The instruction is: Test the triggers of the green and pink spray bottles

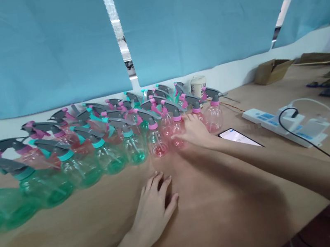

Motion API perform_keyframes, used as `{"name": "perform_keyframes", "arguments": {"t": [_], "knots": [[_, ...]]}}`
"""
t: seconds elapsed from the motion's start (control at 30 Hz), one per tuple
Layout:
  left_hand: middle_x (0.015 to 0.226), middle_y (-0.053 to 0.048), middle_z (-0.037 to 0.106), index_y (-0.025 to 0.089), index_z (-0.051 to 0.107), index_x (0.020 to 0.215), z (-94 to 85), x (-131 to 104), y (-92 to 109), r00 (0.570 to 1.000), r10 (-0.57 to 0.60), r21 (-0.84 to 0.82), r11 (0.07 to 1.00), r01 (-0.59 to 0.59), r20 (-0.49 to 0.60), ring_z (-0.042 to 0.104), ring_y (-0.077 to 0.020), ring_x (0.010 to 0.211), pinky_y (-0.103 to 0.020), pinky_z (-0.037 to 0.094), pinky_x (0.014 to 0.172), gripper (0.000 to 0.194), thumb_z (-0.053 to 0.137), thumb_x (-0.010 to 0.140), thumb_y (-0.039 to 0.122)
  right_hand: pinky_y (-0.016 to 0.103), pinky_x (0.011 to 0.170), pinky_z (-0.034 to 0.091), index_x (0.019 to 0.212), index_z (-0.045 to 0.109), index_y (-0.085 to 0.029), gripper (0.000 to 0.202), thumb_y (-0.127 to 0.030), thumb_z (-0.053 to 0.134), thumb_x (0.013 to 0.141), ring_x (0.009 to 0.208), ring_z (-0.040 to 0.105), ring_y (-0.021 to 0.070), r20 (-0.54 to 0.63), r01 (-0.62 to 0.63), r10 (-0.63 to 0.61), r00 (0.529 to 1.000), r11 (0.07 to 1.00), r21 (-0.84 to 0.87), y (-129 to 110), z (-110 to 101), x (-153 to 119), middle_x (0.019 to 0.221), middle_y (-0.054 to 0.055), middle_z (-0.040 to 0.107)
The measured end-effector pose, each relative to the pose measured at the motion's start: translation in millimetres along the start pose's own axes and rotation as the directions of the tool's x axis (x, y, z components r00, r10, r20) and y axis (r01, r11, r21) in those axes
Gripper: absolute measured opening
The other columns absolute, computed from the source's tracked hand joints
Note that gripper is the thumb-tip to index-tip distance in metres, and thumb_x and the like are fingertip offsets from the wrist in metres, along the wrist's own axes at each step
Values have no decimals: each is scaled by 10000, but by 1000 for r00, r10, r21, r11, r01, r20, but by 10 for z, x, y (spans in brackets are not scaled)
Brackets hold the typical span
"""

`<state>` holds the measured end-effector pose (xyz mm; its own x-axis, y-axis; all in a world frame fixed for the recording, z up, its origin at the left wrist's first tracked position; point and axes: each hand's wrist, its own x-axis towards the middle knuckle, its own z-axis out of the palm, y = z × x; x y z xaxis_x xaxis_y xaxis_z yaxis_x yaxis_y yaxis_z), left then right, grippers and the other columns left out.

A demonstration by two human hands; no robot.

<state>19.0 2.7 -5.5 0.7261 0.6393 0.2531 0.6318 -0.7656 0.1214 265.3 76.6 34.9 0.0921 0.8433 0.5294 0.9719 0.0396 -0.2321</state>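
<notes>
Several spray bottles stand in rows on the brown table [230, 221], green ones with teal collars, such as the green bottle [109, 159], and pink ones with pink collars. My right hand [193, 130] reaches to the front row, its thumb and fingers round the lower right side of a pink bottle [177, 126]. Another pink bottle [157, 143] stands just left of it, and a clear pink bottle [214, 116] to the right. Nearer to me, my left hand [158, 197] rests on the table with its fingers apart and nothing in it.
Right of my right forearm lie a phone [239, 138] and a white power strip [273, 125] with cables. A paper cup [198, 86] stands behind the bottles. An open cardboard box [272, 72] sits at the back right, before a blue curtain [198, 18].
</notes>
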Motion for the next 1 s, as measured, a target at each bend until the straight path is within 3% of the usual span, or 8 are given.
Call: {"name": "perform_keyframes", "arguments": {"t": [0.23, 0.37, 0.43, 0.53, 0.67, 0.8, 0.9, 1.0], "knots": [[1221, -108, 471, 172, 498, 1157, 19, 175, 75, 1000, 25, -70, 997, -24, 15, 407, -259, 1154, -426, 355, 939, 309, 468, 870, 280, 444, 839, 395, 1189, 454, -42, 729, -566, 543, 690, 1045, 443, 347, -4, -19, 19, 1000, 1000, 24, -65, -5, -6, 1104, 203, 536], [1198, -102, 483, 170, 499, 1138, 94, 377, 126, 998, 58, -111, 992, -58, -5, 427, -246, 1132, -408, 366, 932, 282, 462, 871, 255, 449, 836, 398, 1207, 437, -57, 729, -555, 560, 688, 1074, 452, 342, -15, -19, 21, 1000, 995, 98, 9, -178, -98, 1118, 204, 542], [1198, -99, 481, 172, 498, 1129, 146, 498, 148, 997, 72, -128, 989, -74, -15, 437, -244, 1120, -409, 371, 928, 272, 462, 870, 245, 404, 825, 415, 1150, 490, -110, 617, -527, 567, 702, 1019, 517, 290, -12, -16, 18, 1000, 980, 199, 129, -335, -141, 1098, 153, 581], [1182, -95, 485, 172, 503, 1109, 228, 695, 181, 995, 95, -153, 983, -100, -39, 462, -235, 1091, -406, 374, 927, 255, 472, 862, 228, 313, 695, 447, 914, 591, -186, 328, -470, 522, 766, 738, 609, 177, 34, -30, 20, 999, 942, 335, 406, -568, -175, 885, 49, 667], [1117, -85, 506, 164, 495, 1106, 315, 951, 233, 992, 105, -163, 980, -114, -65, 481, -218, 1058, -368, 396, 906, 248, 464, 862, 195, 311, 674, 440, 884, 597, -178, 331, -475, 531, 755, 756, 613, 192, -19, -118, 129, 991, 948, 295, 747, -703, -166, 884, 58, 670], [1082, -83, 513, 158, 495, 1092, 372, 1134, 279, 991, 106, -159, 980, -118, -84, 496, -223, 1022, -380, 407, 889, 238, 458, 858, 176, 357, 751, 431, 1012, 562, -140, 486, -525, 555, 716, 918, 591, 264, 39, -156, 151, 988, 960, 234, 783, -637, -113, 1017, 127, 638], [1072, -85, 514, 151, 499, 1080, 395, 1196, 299, 991, 100, -156, 981, -113, -90, 502, -230, 1008, -388, 413, 880, 231, 463, 853, 172, 390, 772, 422, 1097, 507, -134, 611, -589, 541, 692, 943, 580, 294, 38, -153, 149, 988, 966, 208, 709, -495, -37, 1005, 148, 634], [1071, -79, 516, 159, 499, 1076, 401, 1205, 307, 991, 96, -159, 981, -110, -92, 507, -226, 1003, -384, 417, 876, 227, 458, 854, 165, 393, 729, 428, 1007, 534, -150, 596, -633, 539, 656, 875, 601, 305, 73, -182, 172, 982, 965, 186, 687, -322, 51, 901, 143, 649]]}}
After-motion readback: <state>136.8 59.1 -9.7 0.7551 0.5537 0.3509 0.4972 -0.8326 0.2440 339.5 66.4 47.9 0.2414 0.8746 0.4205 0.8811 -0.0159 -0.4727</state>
